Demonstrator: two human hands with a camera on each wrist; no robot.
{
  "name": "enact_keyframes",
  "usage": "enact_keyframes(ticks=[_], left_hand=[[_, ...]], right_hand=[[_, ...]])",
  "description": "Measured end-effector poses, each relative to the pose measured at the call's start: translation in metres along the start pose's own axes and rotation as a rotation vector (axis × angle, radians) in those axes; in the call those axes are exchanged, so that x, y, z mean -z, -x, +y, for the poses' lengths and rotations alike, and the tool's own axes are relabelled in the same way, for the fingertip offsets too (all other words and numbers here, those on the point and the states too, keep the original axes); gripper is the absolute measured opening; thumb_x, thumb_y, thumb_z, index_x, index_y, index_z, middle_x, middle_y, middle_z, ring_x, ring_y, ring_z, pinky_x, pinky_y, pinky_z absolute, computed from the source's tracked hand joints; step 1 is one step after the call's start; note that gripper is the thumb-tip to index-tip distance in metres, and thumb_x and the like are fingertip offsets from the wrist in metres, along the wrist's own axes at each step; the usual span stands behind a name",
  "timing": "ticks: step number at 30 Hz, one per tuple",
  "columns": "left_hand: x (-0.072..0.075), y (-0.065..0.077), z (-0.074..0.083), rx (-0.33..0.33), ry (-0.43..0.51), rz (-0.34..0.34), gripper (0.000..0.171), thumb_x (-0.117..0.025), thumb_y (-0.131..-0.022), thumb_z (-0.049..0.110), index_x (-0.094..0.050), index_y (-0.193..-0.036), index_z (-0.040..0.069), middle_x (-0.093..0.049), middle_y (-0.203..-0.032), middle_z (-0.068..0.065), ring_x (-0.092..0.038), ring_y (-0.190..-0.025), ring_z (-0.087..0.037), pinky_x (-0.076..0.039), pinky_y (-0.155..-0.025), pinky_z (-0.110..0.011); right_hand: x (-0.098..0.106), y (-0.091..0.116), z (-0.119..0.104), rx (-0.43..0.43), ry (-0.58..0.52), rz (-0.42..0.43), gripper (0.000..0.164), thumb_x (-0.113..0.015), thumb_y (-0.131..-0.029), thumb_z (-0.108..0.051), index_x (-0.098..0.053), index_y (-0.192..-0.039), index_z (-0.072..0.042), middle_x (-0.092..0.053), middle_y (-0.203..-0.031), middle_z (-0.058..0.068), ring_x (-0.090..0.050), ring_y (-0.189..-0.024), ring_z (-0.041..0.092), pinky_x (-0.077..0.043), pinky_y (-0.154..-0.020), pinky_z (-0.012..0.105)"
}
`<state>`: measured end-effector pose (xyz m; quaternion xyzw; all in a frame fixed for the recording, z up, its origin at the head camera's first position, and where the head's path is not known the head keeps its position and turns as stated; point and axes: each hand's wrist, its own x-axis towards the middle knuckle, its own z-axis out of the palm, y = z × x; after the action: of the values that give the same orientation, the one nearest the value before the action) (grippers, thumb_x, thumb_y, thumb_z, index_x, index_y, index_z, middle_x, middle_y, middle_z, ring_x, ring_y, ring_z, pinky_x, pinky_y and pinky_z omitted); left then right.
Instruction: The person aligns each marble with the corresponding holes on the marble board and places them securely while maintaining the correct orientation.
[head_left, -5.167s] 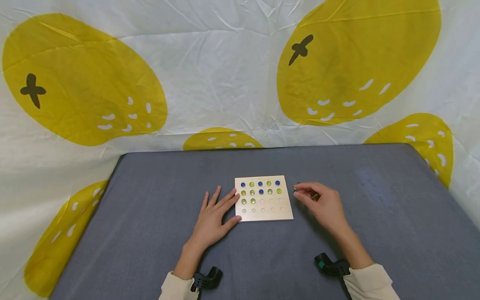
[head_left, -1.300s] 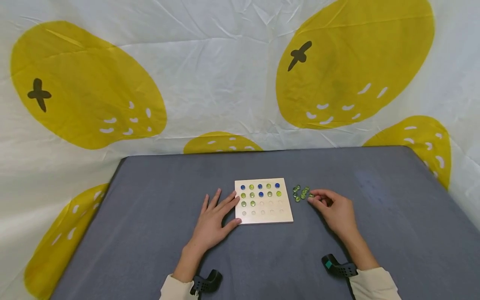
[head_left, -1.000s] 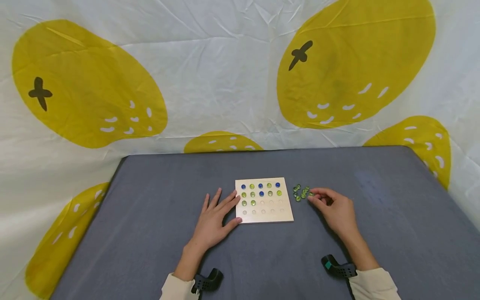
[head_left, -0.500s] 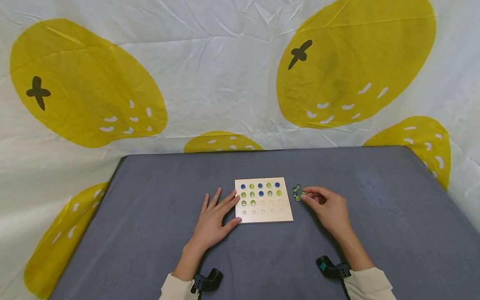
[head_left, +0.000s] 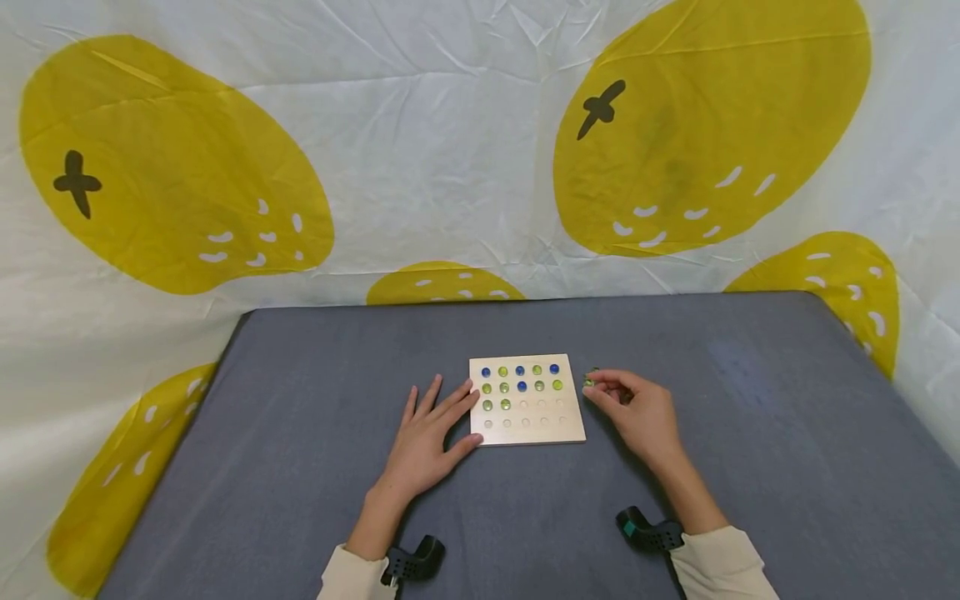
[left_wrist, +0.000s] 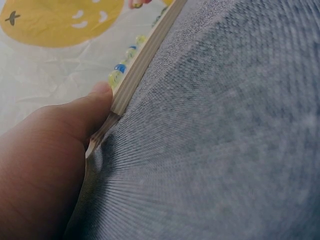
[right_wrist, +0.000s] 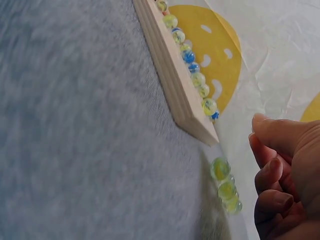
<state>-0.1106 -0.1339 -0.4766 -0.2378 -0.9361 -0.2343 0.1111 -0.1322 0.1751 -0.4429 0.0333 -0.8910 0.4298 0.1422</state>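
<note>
A pale wooden board [head_left: 528, 432] with rows of round hollows lies on the grey cloth. Blue and green marbles [right_wrist: 188, 56] fill its two far rows and the left of the third. My left hand [head_left: 423, 442] rests with spread fingers on the board's left edge; the left wrist view shows its thumb [left_wrist: 102, 97] at the board's side. Just right of the board, my right hand [head_left: 637, 417] has thumb and forefinger tips together in a pinch, a green marble [head_left: 588, 382] showing at them. Loose green marbles [right_wrist: 226, 190] lie close under that hand, mostly hidden in the head view.
Grey cloth [head_left: 300, 467] covers the table around the board. Behind it hangs a white curtain [head_left: 442, 167] with large yellow fruit shapes. Black wrist cameras [head_left: 415, 560] sit on both forearms by the cream sleeves.
My right hand has moved left from the outer side of the loose marbles towards the board, now covering most of them. The left hand and the marbles on the board stay as they were.
</note>
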Motion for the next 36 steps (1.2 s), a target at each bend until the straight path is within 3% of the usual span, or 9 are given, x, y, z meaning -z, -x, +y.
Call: enact_keyframes(ticks=[22,36], left_hand=[[0.000,-0.001,0.000,0.005,-0.005,-0.004,0.061,-0.059,-0.091,0.050,-0.046,-0.145,0.024,-0.039,-0.149,0.004,-0.023,-0.141,-0.033,-0.008,-0.113,-0.057],[0.000,-0.001,0.001,0.009,-0.008,-0.009,0.061,-0.059,-0.091,0.050,-0.046,-0.145,0.024,-0.039,-0.149,0.005,-0.022,-0.142,-0.032,-0.007,-0.113,-0.057]], right_hand=[[-0.024,-0.004,-0.028,0.016,-0.060,-0.073,0.017,-0.078,-0.082,-0.019,-0.075,-0.095,-0.010,-0.065,-0.076,-0.002,-0.053,-0.065,0.012,-0.041,-0.052,0.019],[-0.041,-0.003,-0.034,0.005,-0.146,-0.125,0.011,-0.080,-0.080,-0.014,-0.075,-0.090,-0.012,-0.063,-0.073,-0.003,-0.053,-0.064,0.012,-0.042,-0.054,0.020]])
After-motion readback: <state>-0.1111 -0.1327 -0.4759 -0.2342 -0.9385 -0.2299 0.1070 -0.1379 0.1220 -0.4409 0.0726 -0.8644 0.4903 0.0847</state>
